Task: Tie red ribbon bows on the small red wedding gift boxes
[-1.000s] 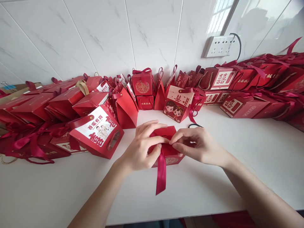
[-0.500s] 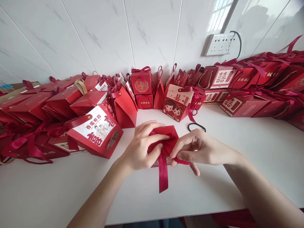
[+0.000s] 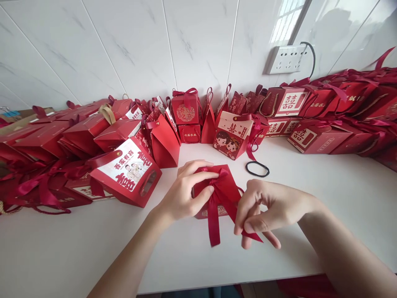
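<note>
Pinching a red ribbon (image 3: 230, 208), right hand (image 3: 267, 212) with grip closed, left hand (image 3: 188, 193) over the box (image 3: 228, 179), hold unclear.

Two hands (image 3: 192, 191) (image 3: 273, 209), one black loop (image 3: 259, 176)

black loop (image 3: 259, 176) on white table (image 3: 180, 265) | socket panel (image 3: 285, 60) on tiled wall (image 3: 198, 45)

My left hand (image 3: 190, 192) rests on the red box (image 3: 228, 182); my right hand (image 3: 269, 211) grips its ribbon (image 3: 213, 221), a black loop (image 3: 259, 176) just beyond on the worktop (image 3: 186, 260).
</note>
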